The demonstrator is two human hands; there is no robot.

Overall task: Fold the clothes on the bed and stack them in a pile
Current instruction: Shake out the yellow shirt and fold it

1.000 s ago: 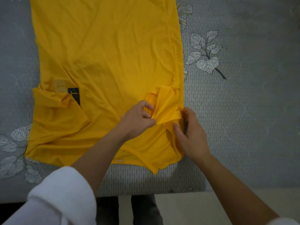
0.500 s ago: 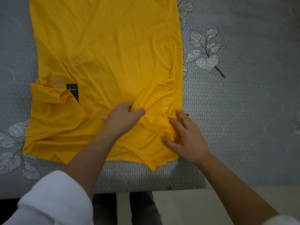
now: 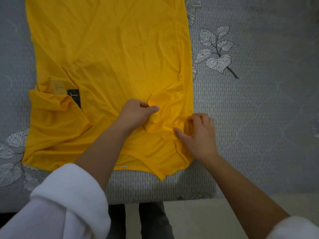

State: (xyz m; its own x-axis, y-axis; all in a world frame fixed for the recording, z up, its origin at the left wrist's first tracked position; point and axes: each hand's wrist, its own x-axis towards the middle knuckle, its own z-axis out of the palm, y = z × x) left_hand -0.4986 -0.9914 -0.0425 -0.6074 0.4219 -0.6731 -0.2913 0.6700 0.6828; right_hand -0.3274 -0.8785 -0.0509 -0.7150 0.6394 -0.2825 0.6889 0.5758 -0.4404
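At far end, yellow shirt [image 3: 107, 49] cropped; dark label [image 3: 74, 97] half hidden.

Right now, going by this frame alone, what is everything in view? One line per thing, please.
T-shirt: one, yellow, spread on the bed cover, bunched near the hands.
label: one, black, on the T-shirt's left part.
tag: one, white, small, at the T-shirt's near edge.
bed cover: one, grey with leaf prints, under the T-shirt.
floor: cream, bottom, past the bed's edge.
trousers: one pair, dark, bottom centre.
sleeves: two, white, bottom corners.
left hand: one, centre, pinches a T-shirt fold.
right hand: one, grips bunched fabric at the T-shirt's right edge.
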